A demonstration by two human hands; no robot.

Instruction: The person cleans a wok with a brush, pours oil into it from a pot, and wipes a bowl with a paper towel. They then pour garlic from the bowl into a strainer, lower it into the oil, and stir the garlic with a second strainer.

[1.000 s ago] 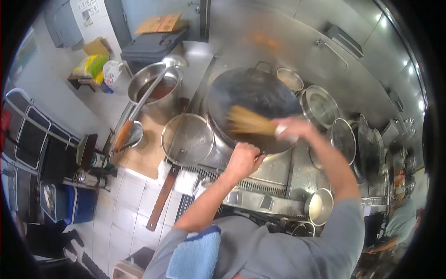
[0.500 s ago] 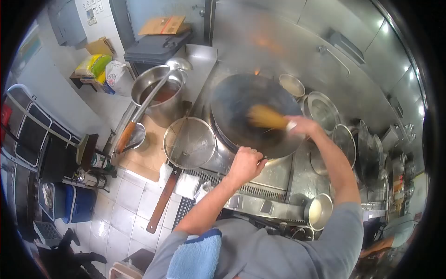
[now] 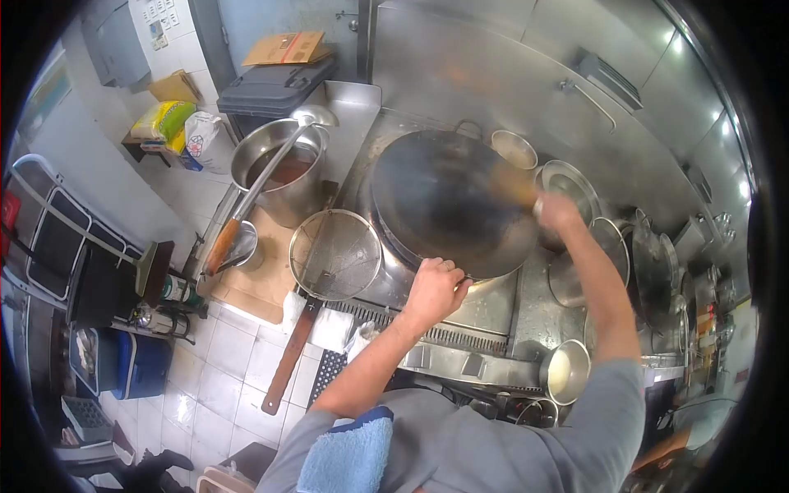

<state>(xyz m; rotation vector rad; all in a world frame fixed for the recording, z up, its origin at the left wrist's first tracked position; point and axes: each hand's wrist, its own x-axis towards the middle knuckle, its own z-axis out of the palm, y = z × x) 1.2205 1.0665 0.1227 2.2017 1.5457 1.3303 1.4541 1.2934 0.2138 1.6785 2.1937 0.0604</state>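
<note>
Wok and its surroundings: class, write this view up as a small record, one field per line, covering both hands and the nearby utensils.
Left hand: gripping the wok at its near edge
Right hand: holding a brush, blurred
Strainer: left of the wok
Pot: contains reddish-brown liquid
Ladle: lying across the pot

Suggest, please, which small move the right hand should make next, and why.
Probably sweep the brush inward across the wok: the right hand has it over the right side, while the left hand grips the near edge, which should steady the wok.
</note>
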